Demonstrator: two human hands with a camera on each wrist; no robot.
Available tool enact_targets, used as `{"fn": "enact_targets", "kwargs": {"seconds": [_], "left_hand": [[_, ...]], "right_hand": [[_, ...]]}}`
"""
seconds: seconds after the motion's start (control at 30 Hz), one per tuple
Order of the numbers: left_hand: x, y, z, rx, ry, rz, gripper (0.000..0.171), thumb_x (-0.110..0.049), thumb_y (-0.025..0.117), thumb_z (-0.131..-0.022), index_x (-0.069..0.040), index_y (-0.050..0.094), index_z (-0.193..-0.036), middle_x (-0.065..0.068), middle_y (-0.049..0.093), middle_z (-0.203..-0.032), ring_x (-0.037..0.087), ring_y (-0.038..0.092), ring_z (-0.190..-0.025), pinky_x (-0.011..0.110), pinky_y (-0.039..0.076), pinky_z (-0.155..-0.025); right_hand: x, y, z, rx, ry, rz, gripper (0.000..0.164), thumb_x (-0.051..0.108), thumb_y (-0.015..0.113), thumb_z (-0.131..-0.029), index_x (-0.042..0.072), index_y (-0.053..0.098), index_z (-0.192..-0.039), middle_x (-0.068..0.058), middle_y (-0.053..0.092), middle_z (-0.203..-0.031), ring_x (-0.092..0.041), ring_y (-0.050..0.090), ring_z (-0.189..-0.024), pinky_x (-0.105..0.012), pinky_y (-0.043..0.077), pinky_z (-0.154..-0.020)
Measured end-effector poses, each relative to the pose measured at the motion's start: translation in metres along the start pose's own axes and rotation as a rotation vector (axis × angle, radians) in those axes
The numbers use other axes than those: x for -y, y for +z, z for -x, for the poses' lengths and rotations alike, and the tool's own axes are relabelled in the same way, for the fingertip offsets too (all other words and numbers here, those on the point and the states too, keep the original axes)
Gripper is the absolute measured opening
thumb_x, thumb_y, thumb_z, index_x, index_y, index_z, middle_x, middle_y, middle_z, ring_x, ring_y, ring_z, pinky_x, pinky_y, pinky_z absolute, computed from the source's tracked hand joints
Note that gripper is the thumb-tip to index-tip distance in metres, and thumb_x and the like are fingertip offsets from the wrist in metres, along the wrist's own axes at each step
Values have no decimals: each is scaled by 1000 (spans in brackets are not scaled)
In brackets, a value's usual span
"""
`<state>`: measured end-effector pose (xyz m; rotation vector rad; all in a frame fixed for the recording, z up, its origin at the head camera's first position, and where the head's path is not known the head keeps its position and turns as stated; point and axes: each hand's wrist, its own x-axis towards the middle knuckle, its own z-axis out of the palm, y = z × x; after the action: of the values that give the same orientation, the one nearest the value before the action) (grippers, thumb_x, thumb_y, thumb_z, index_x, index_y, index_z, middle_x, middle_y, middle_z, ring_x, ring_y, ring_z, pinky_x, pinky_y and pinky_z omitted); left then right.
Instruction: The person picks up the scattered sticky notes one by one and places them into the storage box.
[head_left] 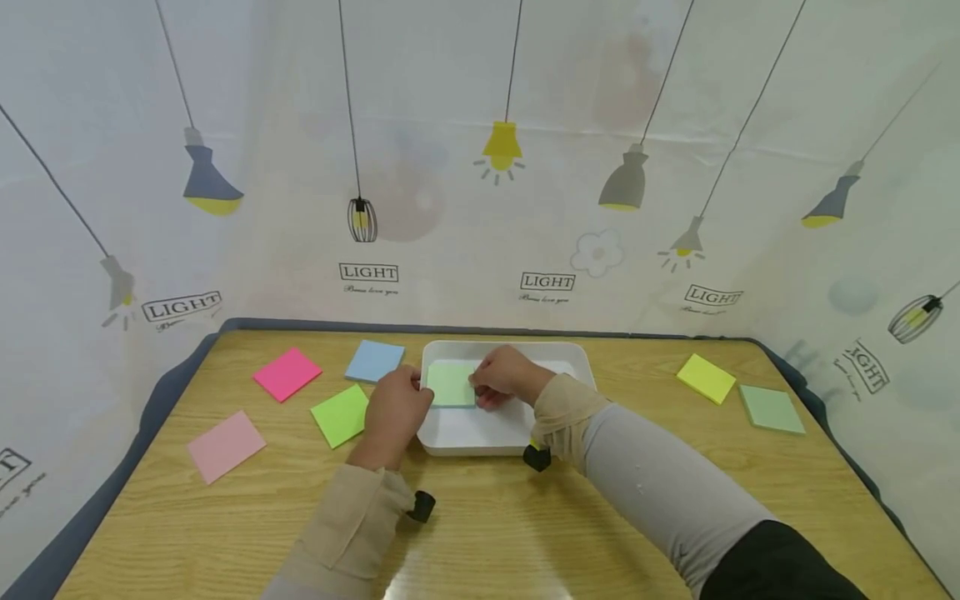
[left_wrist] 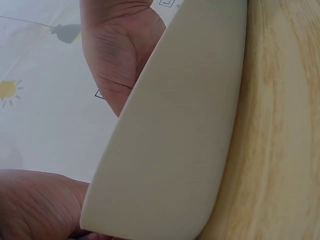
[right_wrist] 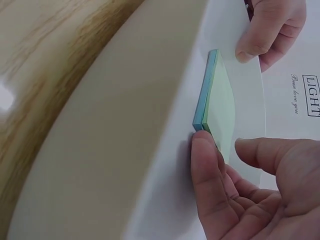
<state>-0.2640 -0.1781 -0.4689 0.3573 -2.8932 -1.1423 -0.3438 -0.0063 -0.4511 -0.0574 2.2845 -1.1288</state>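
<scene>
Pale green pad [head_left: 448, 385] flat between my hands, square to white tray [head_left: 472, 443], long axis unclear. Left hand [head_left: 393, 410] pinches tray rim; right hand [head_left: 512, 377] touches pad, can't tell if pinching.

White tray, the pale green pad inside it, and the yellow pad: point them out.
White tray [head_left: 467, 432]: head view, bare floor near its front.
Pale green pad [head_left: 451, 384]: head view, middle of its top.
Yellow pad [head_left: 707, 379]: head view, middle of its top.
</scene>
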Motion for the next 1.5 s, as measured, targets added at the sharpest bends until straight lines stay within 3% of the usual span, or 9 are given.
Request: {"fn": "enact_targets", "kwargs": {"seconds": [0.37, 0.83, 1.17, 1.5], "left_hand": [[1, -1, 4, -18, 45, -1, 32, -22, 54, -86, -6, 59, -113, 8, 62, -95, 20, 53, -76, 36, 45, -62], [2, 0, 4, -9, 60, 23, 26, -22, 53, -87, -6, 59, -106, 8, 62, -91, 20, 53, -73, 34, 43, -60], [0, -2, 5, -2, 44, 14, 24, -22, 55, -86, -7, 59, -104, 8, 62, -88, 20, 53, -71, 34, 43, -57], [2, 1, 2, -1, 39, 16, 20, -22, 55, -86, -8, 58, -101, 7, 61, -87, 20, 52, -71, 34, 43, -57]], "right_hand": [[-5, -24, 22, -27, -89, 38, 30, 22, 57, -91, -2, 61, -108, -16, 64, -88, -22, 65, -70, -33, 57, -63], [-40, -98, 60, -102, -49, 2, 33, 29, 53, -93, 0, 59, -108, -23, 62, -104, -23, 64, -76, -35, 57, -69], [-85, -150, 78, -167, -51, -81, 37, 26, 51, -94, -4, 51, -116, -12, 60, -91, -22, 64, -80, -38, 56, -75], [-132, -207, 99, -226, -24, -19, 48, 31, 47, -96, -6, 43, -126, -17, 59, -106, -22, 63, -89, -35, 55, -78]]}}
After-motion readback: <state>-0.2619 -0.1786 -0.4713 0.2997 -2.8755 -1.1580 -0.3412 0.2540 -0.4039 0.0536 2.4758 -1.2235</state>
